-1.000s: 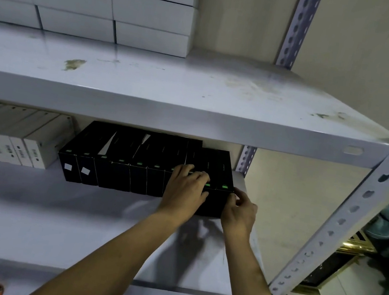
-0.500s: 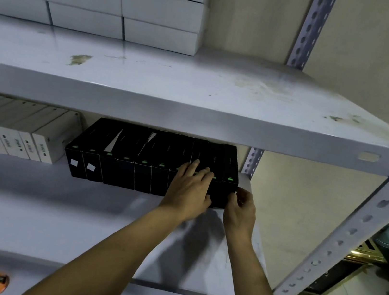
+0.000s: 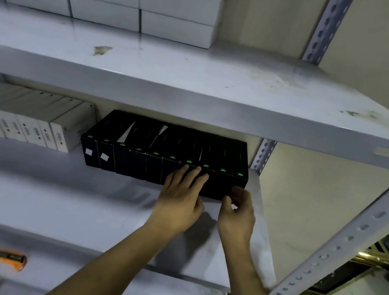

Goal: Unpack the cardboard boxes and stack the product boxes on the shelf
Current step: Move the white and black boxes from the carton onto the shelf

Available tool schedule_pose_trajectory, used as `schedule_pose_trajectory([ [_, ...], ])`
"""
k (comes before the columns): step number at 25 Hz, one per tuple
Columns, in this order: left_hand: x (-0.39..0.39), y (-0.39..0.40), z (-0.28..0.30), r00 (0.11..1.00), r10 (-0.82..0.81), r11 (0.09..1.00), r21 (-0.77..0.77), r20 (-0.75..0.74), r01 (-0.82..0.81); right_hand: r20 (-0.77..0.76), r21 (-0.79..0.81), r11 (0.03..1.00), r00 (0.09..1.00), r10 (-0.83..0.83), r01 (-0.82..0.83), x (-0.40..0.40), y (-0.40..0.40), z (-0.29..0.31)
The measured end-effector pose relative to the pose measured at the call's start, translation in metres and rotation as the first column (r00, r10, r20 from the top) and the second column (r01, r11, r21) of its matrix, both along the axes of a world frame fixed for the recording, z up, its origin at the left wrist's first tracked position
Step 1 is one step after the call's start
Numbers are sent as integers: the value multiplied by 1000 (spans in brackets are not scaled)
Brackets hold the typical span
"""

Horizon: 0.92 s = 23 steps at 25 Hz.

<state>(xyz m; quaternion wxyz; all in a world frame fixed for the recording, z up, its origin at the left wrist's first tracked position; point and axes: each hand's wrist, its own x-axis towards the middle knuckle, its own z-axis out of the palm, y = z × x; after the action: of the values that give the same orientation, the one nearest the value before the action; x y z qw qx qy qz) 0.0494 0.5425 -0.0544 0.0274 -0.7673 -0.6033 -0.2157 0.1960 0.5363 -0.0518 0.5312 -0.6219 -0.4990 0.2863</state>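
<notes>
Black product boxes (image 3: 166,160) stand on the middle shelf (image 3: 54,202), at 12 o'clock from both hands. Left hand (image 3: 180,200) presses them with straight fingers; right hand (image 3: 238,212), loosely curled, holds nothing. Uneven pushing could skew the row or tip the end box.

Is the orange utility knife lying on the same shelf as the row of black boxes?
No, the orange utility knife lies on the shelf level below, while the black boxes stand in a row on the middle shelf.

Orange utility knife (image 3: 3,256) on the lowest shelf level (blade end blurred), beige wall (image 3: 379,48) behind
</notes>
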Motion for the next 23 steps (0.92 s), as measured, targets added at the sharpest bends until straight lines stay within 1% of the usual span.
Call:
schedule_pose_trajectory([
  [2,-18,-11,-6,999,47,998,51,11,-47,4,13,998,998,55,-55,-15,-5,-3],
  [6,-55,-32,-2,987,148,989,-12,65,-148,15,-26,988,988,154,-153,-54,-9,-6],
  [9,-88,-51,-4,968,232,973,-17,93,-231,24,-69,971,973,229,-227,-89,-12,-9],
  [13,-134,-82,-9,920,369,929,-37,135,-368,80,-52,938,935,346,-343,-143,-21,-11],
  [15,-159,-100,-11,887,437,900,-61,150,-433,82,-54,909,906,416,-413,-174,-29,-13],
  [20,-216,-136,-14,813,537,841,-71,224,-536,98,-67,837,831,547,-543,-241,-46,-16],
  [23,-249,-155,-18,766,597,800,-103,237,-591,123,-81,816,807,578,-572,-281,-57,-20],
])
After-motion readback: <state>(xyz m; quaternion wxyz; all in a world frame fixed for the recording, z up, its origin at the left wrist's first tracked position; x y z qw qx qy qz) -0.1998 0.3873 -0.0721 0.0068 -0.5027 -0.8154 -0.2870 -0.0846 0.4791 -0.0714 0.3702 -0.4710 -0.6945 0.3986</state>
